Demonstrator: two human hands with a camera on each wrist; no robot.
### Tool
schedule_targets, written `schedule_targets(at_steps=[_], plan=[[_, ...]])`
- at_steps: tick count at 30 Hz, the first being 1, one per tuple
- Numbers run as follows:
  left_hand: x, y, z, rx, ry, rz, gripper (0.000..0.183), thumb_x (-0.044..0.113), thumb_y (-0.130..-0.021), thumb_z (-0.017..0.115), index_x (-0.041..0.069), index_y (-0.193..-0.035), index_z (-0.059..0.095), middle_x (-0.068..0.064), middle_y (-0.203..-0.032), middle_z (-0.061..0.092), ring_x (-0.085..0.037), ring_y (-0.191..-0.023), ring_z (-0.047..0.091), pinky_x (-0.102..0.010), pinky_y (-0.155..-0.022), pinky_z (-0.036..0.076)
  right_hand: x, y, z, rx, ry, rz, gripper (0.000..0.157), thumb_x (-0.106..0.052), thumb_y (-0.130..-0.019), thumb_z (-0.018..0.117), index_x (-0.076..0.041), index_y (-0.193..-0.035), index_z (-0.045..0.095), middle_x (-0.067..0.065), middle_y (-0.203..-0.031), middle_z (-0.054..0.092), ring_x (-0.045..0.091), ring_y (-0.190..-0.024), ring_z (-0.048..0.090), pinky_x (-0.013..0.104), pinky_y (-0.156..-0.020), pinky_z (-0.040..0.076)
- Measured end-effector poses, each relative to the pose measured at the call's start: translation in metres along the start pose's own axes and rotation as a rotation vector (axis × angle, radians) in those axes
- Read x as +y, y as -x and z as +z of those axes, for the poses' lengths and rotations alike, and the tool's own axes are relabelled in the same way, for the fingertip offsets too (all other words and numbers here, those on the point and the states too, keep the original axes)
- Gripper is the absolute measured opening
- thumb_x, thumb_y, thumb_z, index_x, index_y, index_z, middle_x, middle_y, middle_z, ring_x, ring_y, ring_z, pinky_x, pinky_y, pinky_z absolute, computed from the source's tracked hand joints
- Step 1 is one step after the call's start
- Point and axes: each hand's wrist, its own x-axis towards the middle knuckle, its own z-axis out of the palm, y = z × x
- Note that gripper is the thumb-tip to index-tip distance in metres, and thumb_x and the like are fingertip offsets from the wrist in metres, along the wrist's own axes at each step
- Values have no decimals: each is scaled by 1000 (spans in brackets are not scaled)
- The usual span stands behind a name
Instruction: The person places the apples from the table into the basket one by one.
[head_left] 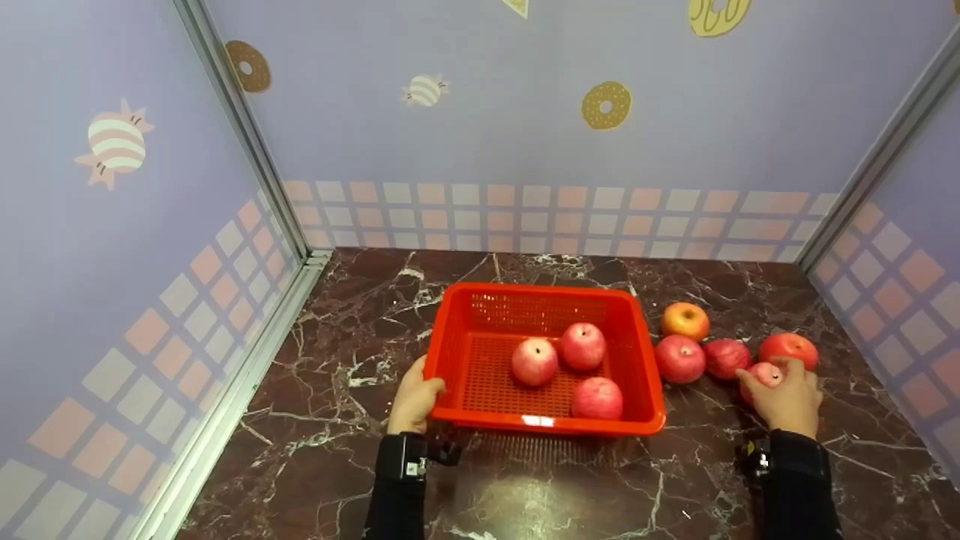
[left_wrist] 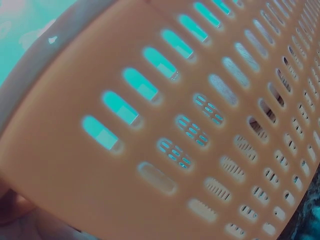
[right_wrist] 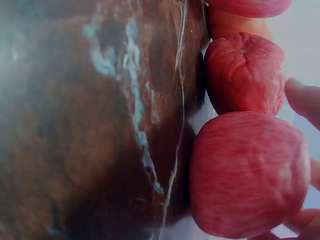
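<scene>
A red plastic basket (head_left: 540, 429) stands on the marbled table with three apples inside: a pale red one (head_left: 534, 363), another behind it (head_left: 583, 346) and one near the front wall (head_left: 598, 399). My left hand (head_left: 414, 399) grips the basket's left rim near the front corner, thumb over the edge. The basket's slotted side wall (left_wrist: 65, 165) fills the left wrist view. On the right, my right hand (head_left: 789, 397) holds a red apple (right_wrist: 250, 175) between thumb and fingers, low at the table. A wrinkled apple (right_wrist: 245, 75) lies right beside it.
Right of the basket lie a yellow-red apple (head_left: 685, 322), a red apple (head_left: 681, 359) close to the basket wall, and another apple (head_left: 789, 349) behind my right hand. Patterned panels (head_left: 555, 150) enclose the table (head_left: 352, 330) at the back and both sides.
</scene>
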Motion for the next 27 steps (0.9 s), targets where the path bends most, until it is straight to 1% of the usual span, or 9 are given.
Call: schedule_targets(at_steps=[4, 7, 9, 13, 18, 21, 27], plan=[[0, -1, 1, -3, 5, -3, 76, -11, -72, 48, -8, -148, 42, -35, -133, 57, -44, -113, 62, -49, -92, 54, 1, 3, 3, -24, -6, 35, 80, -48, -89, 72, 0, -142, 36, 45, -140, 33, 67, -130, 31, 72, -103, 34], [1, 0, 1, -3, 7, -4, 76, -12, -73, 48, -9, -149, 41, -35, -134, 57, -44, -114, 62, -49, -93, 54, 2, 4, 5, -24, -5, 43, 86, -53, -86, 75, -1, -142, 36, 45, -137, 36, 65, -128, 36, 71, -104, 35], [2, 0, 1, -1, 6, -2, 76, -12, -73, 48, -9, -149, 41, -34, -133, 57, -42, -113, 62, -48, -92, 54, 3, 4, 7, -16, -4, 36, 86, -55, -85, 76, -1, -140, 38, 45, -134, 38, 64, -126, 40, 70, -104, 36], [2, 0, 1, -2, 18, 5, 76, -12, -72, 48, -9, -148, 42, -34, -132, 58, -38, -109, 63, -45, -89, 54, 4, 3, 8, -2, 11, 20, 81, -52, -87, 74, 2, -138, 41, 44, -130, 42, 61, -122, 44, 68, -102, 38], [2, 0, 2, -1, 22, 4, 75, -12, -73, 48, -9, -147, 43, -33, -131, 59, -37, -108, 63, -43, -87, 54, 5, 1, 10, -7, 31, 31, 74, -47, -92, 68, 3, -140, 44, 45, -131, 40, 60, -122, 43, 68, -103, 38], [2, 1, 2, 2, 13, 2, 74, -12, -73, 48, -9, -147, 43, -34, -131, 58, -39, -108, 64, -46, -88, 54, 5, 0, 10, -7, 30, 39, 73, -47, -92, 68, 2, -140, 44, 44, -132, 40, 59, -122, 44, 67, -103, 38], [1, 1, 1, 1, 26, -17, 74, -12, -74, 47, -8, -148, 42, -35, -134, 56, -44, -113, 63, -51, -92, 55, 5, 0, 11, 2, 24, 39, 71, -46, -91, 68, 2, -139, 46, 43, -131, 41, 58, -120, 45, 66, -101, 39]])
